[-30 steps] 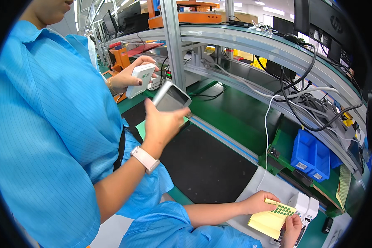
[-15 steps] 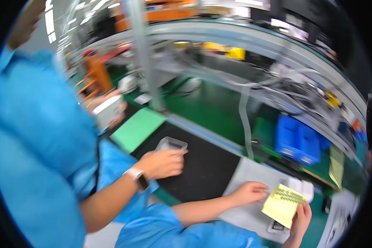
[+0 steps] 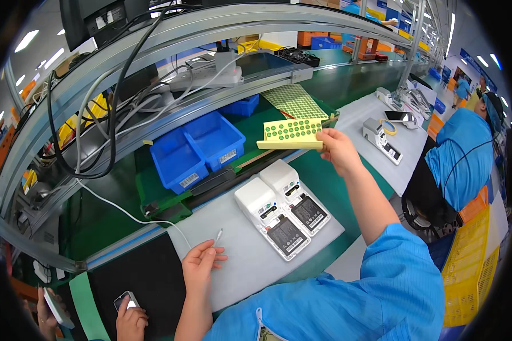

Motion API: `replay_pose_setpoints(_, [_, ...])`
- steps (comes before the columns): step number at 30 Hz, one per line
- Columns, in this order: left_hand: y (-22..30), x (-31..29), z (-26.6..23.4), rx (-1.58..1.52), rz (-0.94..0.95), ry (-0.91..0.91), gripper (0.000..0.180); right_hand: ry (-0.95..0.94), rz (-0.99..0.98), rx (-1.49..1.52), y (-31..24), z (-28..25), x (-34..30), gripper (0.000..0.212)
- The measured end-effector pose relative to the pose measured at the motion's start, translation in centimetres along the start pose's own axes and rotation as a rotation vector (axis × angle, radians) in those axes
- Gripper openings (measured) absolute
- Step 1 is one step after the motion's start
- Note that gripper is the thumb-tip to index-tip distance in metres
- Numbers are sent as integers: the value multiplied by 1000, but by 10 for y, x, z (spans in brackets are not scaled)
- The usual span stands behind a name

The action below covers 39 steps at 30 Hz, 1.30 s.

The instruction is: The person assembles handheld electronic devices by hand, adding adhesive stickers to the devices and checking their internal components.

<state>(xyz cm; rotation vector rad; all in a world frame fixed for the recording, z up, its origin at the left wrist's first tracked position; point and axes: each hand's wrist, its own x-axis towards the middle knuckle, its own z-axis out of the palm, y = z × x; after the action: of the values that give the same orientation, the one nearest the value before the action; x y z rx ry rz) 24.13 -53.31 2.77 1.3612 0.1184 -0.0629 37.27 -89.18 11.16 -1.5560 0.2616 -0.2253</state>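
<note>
My right hand (image 3: pixel 338 152) is raised over the far side of the bench, pinching a folded yellow sheet of round green stickers (image 3: pixel 293 132) by its right end. My left hand (image 3: pixel 199 266) hovers at the left edge of the grey mat (image 3: pixel 227 287), fingers loosely bent and apart, with nothing visible in them. Just beyond its fingertips lies the plug of a white cable (image 3: pixel 219 233). Between my hands, two white handheld devices (image 3: pixel 256 197) (image 3: pixel 279 175) lie side by side on the mat, their black batteries exposed.
Behind the mat stands a blue two-part bin (image 3: pixel 202 149), beside a larger sticker sheet (image 3: pixel 302 102). Cables hang from the metal shelf rail (image 3: pixel 210 25). At lower left, a co-worker's hand (image 3: pixel 132 323) touches a small clear case on a black mat (image 3: pixel 136 264). Another person sits at right.
My view has swung right. The sticker sheet in my right hand has moved from above the devices to beyond them, uncovering both. My left hand is now farther from the sheet.
</note>
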Motion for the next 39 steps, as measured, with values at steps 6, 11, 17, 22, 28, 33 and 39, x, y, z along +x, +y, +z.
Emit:
replay_pose_setpoints(6, [1,-3,-16,51,-5,24,28,-131,-173,-230,10,62,78,12])
replay_pose_setpoints(11, [-13,-5,-19,-14,-11,-68,28,-78,-393,-796,21,55,131,33])
replay_pose_setpoints(17, [-22,-2,-14,-101,48,-76,28,-49,-667,-760,48,4,188,41])
replay_pose_setpoints(22, [-41,12,-11,-222,143,-116,26,-125,-712,-475,19,18,122,36])
replay_pose_setpoints(28, [14,-17,-21,206,198,1,25,-320,-783,-406,10,57,-16,29])
replay_pose_setpoints(33, [46,-33,-53,673,760,149,25,-89,-646,-844,30,-20,-21,23])
replay_pose_setpoints(39, [159,54,3,1967,1076,-289,33,115,-441,-1271,93,-87,-16,37])
